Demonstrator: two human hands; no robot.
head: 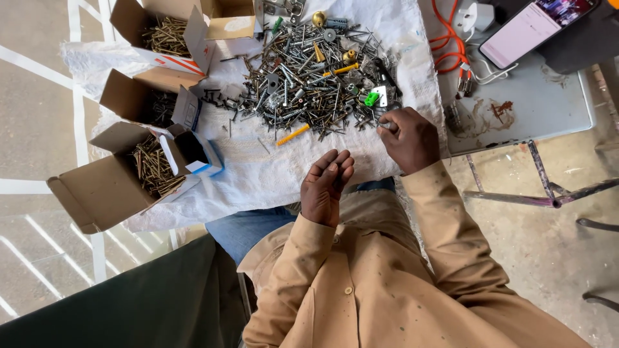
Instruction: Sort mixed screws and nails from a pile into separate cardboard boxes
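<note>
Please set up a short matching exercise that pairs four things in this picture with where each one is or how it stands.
Things:
1. left hand
2. right hand
3. phone
4. nearest open carton

Places or states:
A. lying on the grey table at the top right, screen lit
B. palm up, fingers curled, above the white sack
C. at the edge of the mixed pile of screws, fingertips pinching a small metal piece
D. at the left edge of the sack, with brownish screws inside

Pairs: 1-B, 2-C, 3-A, 4-D
</note>
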